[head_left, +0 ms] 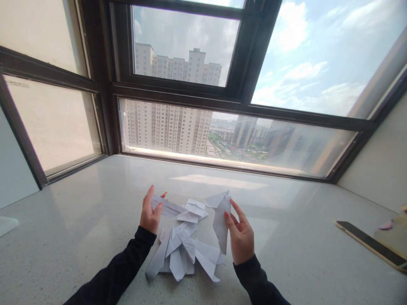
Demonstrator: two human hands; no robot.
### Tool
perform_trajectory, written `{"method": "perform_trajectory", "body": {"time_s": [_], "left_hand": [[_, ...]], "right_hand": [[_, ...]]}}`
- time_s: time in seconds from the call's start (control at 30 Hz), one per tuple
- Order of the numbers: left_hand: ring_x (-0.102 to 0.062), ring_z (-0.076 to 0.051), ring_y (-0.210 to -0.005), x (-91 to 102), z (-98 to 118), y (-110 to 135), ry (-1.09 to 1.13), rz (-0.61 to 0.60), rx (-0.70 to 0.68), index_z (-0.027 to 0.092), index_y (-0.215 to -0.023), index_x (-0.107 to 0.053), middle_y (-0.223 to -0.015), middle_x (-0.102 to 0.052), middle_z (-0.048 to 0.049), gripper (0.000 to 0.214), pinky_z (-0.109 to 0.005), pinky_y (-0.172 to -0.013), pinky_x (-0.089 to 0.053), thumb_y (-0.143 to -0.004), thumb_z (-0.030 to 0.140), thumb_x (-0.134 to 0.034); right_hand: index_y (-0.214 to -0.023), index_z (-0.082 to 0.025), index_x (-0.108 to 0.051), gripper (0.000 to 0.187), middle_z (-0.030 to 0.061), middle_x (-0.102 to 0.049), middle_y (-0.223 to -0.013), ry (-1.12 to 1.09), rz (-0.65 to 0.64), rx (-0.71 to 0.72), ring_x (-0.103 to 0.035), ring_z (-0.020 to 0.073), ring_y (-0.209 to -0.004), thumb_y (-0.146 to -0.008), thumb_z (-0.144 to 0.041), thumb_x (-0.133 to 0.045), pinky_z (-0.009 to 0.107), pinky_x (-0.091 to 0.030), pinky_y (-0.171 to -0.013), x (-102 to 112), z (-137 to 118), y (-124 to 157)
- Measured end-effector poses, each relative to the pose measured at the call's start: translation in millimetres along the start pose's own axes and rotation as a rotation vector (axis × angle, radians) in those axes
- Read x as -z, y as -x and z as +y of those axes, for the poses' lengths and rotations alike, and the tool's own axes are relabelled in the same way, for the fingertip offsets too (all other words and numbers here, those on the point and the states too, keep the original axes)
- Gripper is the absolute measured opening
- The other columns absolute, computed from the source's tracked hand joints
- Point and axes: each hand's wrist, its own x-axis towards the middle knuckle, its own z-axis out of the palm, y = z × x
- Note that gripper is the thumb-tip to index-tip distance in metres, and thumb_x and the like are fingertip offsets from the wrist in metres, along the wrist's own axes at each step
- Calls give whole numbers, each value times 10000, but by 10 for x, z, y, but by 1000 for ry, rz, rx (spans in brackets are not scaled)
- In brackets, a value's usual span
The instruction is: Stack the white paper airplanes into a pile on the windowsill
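Note:
My left hand (150, 212) is closed on a long folded paper strip (168, 207), pinched between thumb and fingers and pointing right. On the other side, my right hand (241, 231) grips a folded paper piece (221, 218) with a bent, pointed top. Between and below the hands lies a pile of white folded papers (182, 241), several of them overlapping at angles. A squarish folded paper (194, 208) rests at the far end of the pile, close to the strip's tip. What lies under the pile is mostly hidden.
The pile sits on a pale speckled stone sill (95, 237). At the right edge lies a dark flat phone-like object (372, 243) with a light rim. A white object (8, 225) shows at the left edge. Dark-framed windows (178, 91) border the far side.

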Motion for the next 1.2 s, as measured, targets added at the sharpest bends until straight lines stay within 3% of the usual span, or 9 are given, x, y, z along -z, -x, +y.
{"method": "perform_trajectory", "body": {"time_s": [0.1, 0.23, 0.33, 0.43, 0.6, 0.73, 0.87, 1.07, 1.2], "left_hand": [[-570, -233, -864, 51, 90, -23, 122, -57, 56, 164, -1231, -264, -1205, -388, -122, 557, -338, -672, -515, -716, 289, -438], [-603, -206, -727, 8, 175, 77, 69, -489, 154, 132, -1122, -430, -1100, -507, -135, 418, -348, -597, -516, -744, 302, -381], [-444, -267, -1043, -70, 207, 176, -193, -598, -104, 176, -1058, -501, -1287, -309, -102, 364, -417, -840, -389, -713, 238, -407], [-190, -261, -1204, -93, 225, 205, -481, -563, -322, 198, -1108, -462, -1348, -174, -60, 403, -443, -965, -183, -709, 212, -402], [-147, -302, -1207, -49, 227, 218, -713, -753, -355, 250, -1197, -341, -1330, -234, -66, 623, -534, -939, -77, -649, 505, -491], [-150, -340, -1195, -34, 180, 313, -785, -951, -395, 272, -1247, -236, -1333, -224, -81, 987, -577, -908, 0, -399, 641, -581], [-160, -343, -1190, -15, 153, 313, -873, -953, -419, 276, -1246, -233, -1322, -251, -83, 1055, -576, -903, 32, -329, 625, -620], [-151, -312, -1199, -24, 159, 203, -901, -784, -493, 286, -1200, -332, -1311, -284, -53, 705, -545, -925, 1, -577, 542, -540], [-268, -308, -1155, -10, -37, 207, -939, -614, -330, 247, -1191, -354, -1303, -296, -84, 520, -515, -912, -169, -727, 480, -391]], "right_hand": [[-1071, -202, -487, 366, 95, -435, -1159, 127, -273, 46, -539, 192, -895, -724, -319, -504, 332, -462, -763, -91, 40, 93], [-1018, -210, -515, 296, 93, -475, -1080, 459, -337, 183, -501, 207, -931, -740, -304, -474, 339, -460, -733, -110, 54, 120], [-1021, -220, -503, 290, 86, -491, -1066, 598, -394, 289, -443, 218, -1013, -755, -321, -448, 370, -392, -826, -59, -4, 84], [-1122, -235, -432, 518, 86, -449, -1155, 715, -593, 348, -394, 247, -1068, -661, -446, -536, 410, -304, -898, -27, -46, 93], [-1239, -258, -289, 961, 85, -351, -1265, 863, -825, 394, -296, 317, -1138, -405, -615, -604, 501, -94, -954, -9, 67, 163], [-1233, -243, -306, 905, 105, -368, -1251, 940, -747, 363, -306, 315, -1133, -456, -617, -580, 514, -105, -943, 21, 169, 125], [-1194, -236, -357, 696, 97, -423, -1205, 930, -650, 330, -359, 270, -1105, -601, -561, -523, 476, -165, -942, 15, 165, 78], [-1093, -200, -453, 464, 89, -511, -1091, 893, -450, 289, -443, 229, -1018, -719, -473, -450, 387, -326, -865, 18, 218, 18], [-1076, -204, -474, 427, 87, -554, -1027, 918, -312, 250, -471, 238, -984, -742, -464, -415, 393, -358, -831, 89, 399, -34]]}}
